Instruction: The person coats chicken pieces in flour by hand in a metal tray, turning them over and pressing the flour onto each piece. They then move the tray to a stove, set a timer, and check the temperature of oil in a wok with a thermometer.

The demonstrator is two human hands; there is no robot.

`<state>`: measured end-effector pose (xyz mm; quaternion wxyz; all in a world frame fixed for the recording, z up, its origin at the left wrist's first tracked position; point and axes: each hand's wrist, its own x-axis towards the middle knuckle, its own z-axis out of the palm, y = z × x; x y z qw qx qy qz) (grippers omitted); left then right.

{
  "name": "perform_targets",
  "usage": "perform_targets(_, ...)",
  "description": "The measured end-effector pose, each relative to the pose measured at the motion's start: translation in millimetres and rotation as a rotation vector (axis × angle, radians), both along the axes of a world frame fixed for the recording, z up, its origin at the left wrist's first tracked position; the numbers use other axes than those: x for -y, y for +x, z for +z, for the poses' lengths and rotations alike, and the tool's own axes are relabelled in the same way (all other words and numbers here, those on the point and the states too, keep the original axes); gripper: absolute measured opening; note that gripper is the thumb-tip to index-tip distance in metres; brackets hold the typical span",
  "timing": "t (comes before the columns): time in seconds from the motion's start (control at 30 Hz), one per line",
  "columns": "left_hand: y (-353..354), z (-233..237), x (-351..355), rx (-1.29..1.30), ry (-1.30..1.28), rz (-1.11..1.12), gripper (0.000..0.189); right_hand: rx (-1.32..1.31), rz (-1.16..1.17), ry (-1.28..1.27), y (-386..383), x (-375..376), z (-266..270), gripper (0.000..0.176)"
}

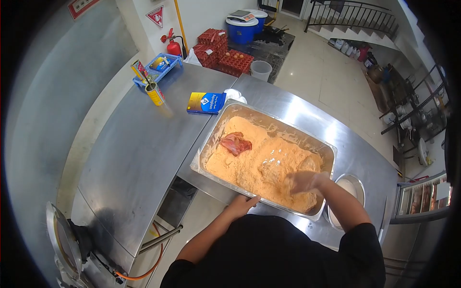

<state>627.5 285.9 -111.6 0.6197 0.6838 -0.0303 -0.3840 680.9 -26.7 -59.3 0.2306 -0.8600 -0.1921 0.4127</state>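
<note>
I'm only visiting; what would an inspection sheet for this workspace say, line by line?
Surface: shiny metal counter.
Job's things: a reddish piece of meat on orange powder in a metal tray; bowl beside it.
Clutter: blue-and-yellow box; yellow can near a blue basket.
Hands: left hand at the tray's near rim; right hand blurred, at the powder.
Cables: orange hose, lower left.
Surroundings: fire extinguisher, egg trays, stairs.

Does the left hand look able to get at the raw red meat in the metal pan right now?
Probably yes: the left hand is at the near side of the metal pan, and the raw red meat lies uncovered on orange powder, with only that side to clear.
</note>
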Motion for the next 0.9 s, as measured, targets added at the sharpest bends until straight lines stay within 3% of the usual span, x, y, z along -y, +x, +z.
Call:
perform_targets(0.03,-0.3,-1.5,0.5,0.020,-0.018,0.017,0.041,0.037,-0.162,0.169,4.4,6.0,0.2,0.063)
perform_targets(0.13,2.9,7.8,-0.5,-0.031,-0.016,-0.016,0.039,0.129,-0.499,0.053,10.1,11.3,32.7,0.055)
perform_targets(0.23,4.5,5.7,-1.4,-0.028,-0.008,-0.034,0.040,0.516,-0.455,-0.178,29.7,32.6,-12.2,0.053)
perform_targets(0.43,2.1,6.0,-0.5,-0.020,-0.008,-0.028,0.040,0.601,-0.477,-0.387,25.0,57.8,-39.2,0.046)
perform_targets(0.5,2.3,-0.4,-0.9,-0.017,-0.008,-0.024,0.040,0.709,-0.088,-0.504,-4.0,57.8,-7.9,0.050)
perform_targets(0.57,3.1,3.1,-1.0,-0.037,0.006,-0.035,0.041,0.568,-0.121,-0.568,-10.0,47.0,-0.2,0.054)
perform_targets(0.63,5.8,21.4,-0.7,-0.078,0.038,-0.057,0.042,0.182,-0.572,-0.561,-1.1,30.6,-20.9,0.055)
perform_targets(0.7,3.9,8.2,-0.7,-0.035,0.001,-0.039,0.042,0.235,-0.258,-0.610,-4.9,21.9,-9.9,0.055)
perform_targets(0.77,2.4,5.2,-3.9,-0.014,-0.018,-0.022,0.041,0.232,-0.156,-0.614,-11.5,13.1,3.5,0.052)
perform_targets(0.83,5.4,9.8,-8.9,-0.010,-0.028,0.001,0.041,0.215,-0.203,-0.575,-19.7,9.9,6.2,0.051)
perform_targets(0.9,14.8,1.2,-15.0,-0.011,0.002,-0.100,0.041,0.256,-0.124,-0.509,-33.7,17.5,-11.9,0.055)
